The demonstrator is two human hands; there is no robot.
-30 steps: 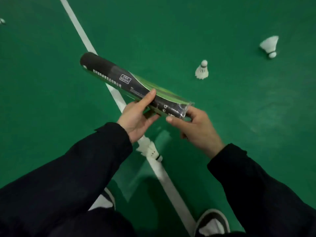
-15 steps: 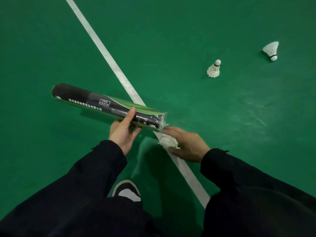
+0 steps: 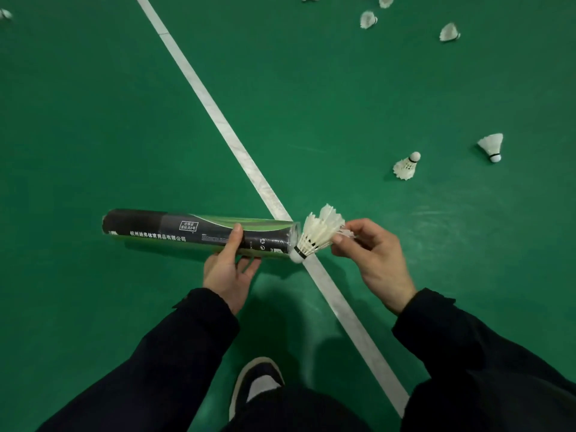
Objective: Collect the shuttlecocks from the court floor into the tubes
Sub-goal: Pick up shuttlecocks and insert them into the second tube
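My left hand (image 3: 229, 269) grips a black and green tube (image 3: 187, 233) from below, holding it level with its open mouth toward the right. My right hand (image 3: 371, 255) pinches a white shuttlecock (image 3: 318, 233) by its feathers, cork end touching the rim of the tube's mouth. On the green floor to the right lie two loose shuttlecocks, a nearer shuttlecock (image 3: 406, 166) and a farther shuttlecock (image 3: 492, 145).
Several more shuttlecocks (image 3: 448, 32) are scattered at the top right, and one lies at the far left edge (image 3: 4, 14). A white court line (image 3: 224, 132) runs diagonally under my hands. My shoe (image 3: 257, 381) stands beside the line at the bottom.
My right hand picked the shuttlecock off the line and lifted it to the tube's mouth. The tube swung level. My view rose, bringing more shuttlecocks into sight.
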